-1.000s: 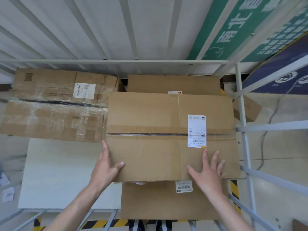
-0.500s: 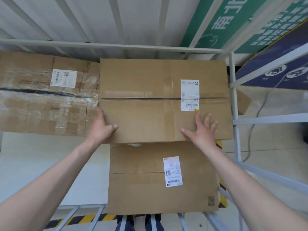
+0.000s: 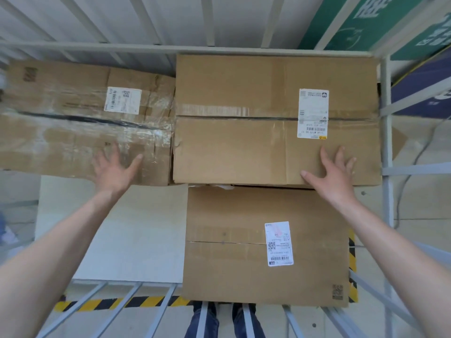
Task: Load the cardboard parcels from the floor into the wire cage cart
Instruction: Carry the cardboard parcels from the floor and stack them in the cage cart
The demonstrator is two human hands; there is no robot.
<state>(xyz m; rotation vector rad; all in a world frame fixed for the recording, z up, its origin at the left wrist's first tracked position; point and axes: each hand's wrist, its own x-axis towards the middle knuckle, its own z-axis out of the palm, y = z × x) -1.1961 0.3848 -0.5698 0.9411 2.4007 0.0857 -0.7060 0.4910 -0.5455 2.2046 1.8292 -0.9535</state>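
**Fingers (image 3: 326, 158) spread wide, nothing gripped**

Head view: the right hand (image 3: 335, 178) lies flat on the upper parcel (image 3: 244, 150), which sits at the back right of the wire cage cart (image 3: 386, 152). The left hand (image 3: 113, 169), equally wide, is over the taped parcel (image 3: 61, 142); contact unclear. Judged stiff board with a smooth top: take hold at opposite edges.

Both bare arms (image 3: 61, 245) stretch forward, well apart. The left hand (image 3: 114, 170) faces palm down with fingers and thumb splayed, slightly blurred. The right hand (image 3: 335, 175) lies flat, fingers straight and spread, thumb pointing inward towards the left.
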